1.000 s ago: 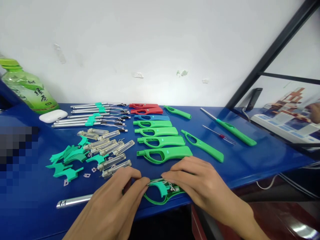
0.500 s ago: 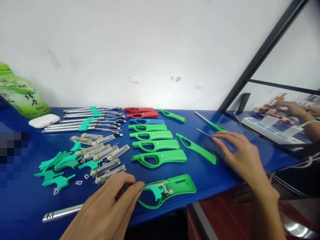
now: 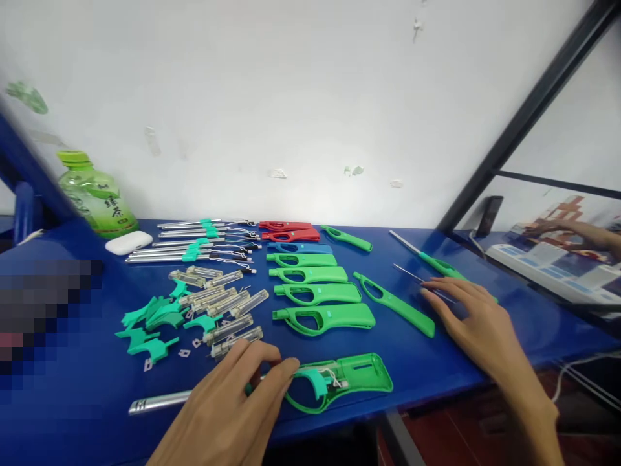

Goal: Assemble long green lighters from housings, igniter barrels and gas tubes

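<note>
"Blue tabletop [image 3: 417, 362] against a white wall [image 3: 310, 97], covered in lighter parts. What are the fingers doing?"

"On the left hand [image 3: 228, 401], thumb and fingertips are pinched together at the nose of an open green lighter shell [image 3: 367, 372], lying near the table's front edge."

"Anything inside it?"

"A teal trigger [image 3: 319, 384] and white wires [image 3: 333, 375]. Beyond that hand's other side, a metal tube [image 3: 160, 402] sticks out."

"And the right hand [image 3: 478, 323]?"

"Fingers bent low over the handle of a thin screwdriver [image 3: 407, 272]. I can't tell whether they grip it."

"Farther out?"

"One slanted green shell [image 3: 398, 307] near the right hand, a long-nosed green lighter [image 3: 441, 266] behind. Red shells [image 3: 291, 235], a blue shell [image 3: 303, 248] and green ones line up mid-table. Leftward, clear fuel tanks [image 3: 233, 329], loose teal triggers [image 3: 165, 316], then a green tea bottle [image 3: 99, 204]. Far right, a power strip [image 3: 538, 265] and another person's hand [image 3: 565, 230]."
</note>
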A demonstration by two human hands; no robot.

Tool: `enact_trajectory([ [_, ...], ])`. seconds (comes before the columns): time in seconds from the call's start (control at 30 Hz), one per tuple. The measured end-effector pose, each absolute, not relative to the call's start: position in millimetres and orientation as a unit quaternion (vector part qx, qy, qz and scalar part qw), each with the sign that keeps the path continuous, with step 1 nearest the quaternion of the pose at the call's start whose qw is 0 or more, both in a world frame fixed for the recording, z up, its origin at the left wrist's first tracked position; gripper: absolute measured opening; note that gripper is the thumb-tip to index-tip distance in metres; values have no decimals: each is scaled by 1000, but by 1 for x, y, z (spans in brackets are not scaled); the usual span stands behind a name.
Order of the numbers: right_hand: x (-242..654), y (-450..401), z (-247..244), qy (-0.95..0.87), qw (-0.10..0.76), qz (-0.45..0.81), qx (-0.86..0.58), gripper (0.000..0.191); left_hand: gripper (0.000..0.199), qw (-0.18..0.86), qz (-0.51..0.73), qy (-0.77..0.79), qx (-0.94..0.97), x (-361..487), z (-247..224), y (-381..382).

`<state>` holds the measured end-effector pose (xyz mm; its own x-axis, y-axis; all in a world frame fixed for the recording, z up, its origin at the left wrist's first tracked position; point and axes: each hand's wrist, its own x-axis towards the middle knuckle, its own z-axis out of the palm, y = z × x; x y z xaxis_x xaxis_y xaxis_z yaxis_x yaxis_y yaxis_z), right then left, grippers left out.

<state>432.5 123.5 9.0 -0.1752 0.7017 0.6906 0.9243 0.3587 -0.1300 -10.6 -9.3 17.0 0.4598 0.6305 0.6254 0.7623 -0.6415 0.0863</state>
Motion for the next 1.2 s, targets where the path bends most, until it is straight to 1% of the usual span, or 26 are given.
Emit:
enact_trajectory([
  [0.1,436,124,7,-749,350,-164,-537,52,33,93,-354,-420,-830,-6,18,-14],
  [0.2,439,126,4,-752,354,-162,-532,53,32,101,-381,-427,-814,-6,24,-16],
  [0.3,441,128,2,-750,360,-158,-531,53,31,136,-383,-441,-800,-22,37,-13],
  [0.4,442,129,0,-748,363,-151,-535,52,23,194,-371,-504,-756,-53,52,-9],
  [0.43,443,129,0,-747,362,-148,-537,51,25,211,-349,-552,-728,-64,57,-8],
  [0.5,442,128,-1,-743,362,-148,-544,53,42,262,-310,-627,-665,-88,63,-9],
  [0.57,440,127,0,-736,359,-152,-553,58,51,278,-268,-663,-642,-110,64,-10],
  [0.7,435,123,3,-722,350,-151,-577,63,56,241,-218,-656,-681,-144,49,-13],
  [0.83,435,122,3,-715,343,-145,-591,63,51,207,-211,-659,-692,-158,33,-13],
  [1.0,439,128,-1,-745,354,-159,-542,57,49,173,-189,-680,-687,-163,21,-11],
  [1.13,439,130,-3,-746,353,-162,-541,61,42,161,-184,-665,-706,-169,14,-4],
  [1.2,439,129,-3,-743,354,-161,-545,64,44,161,-199,-678,-688,-170,14,-1],
])
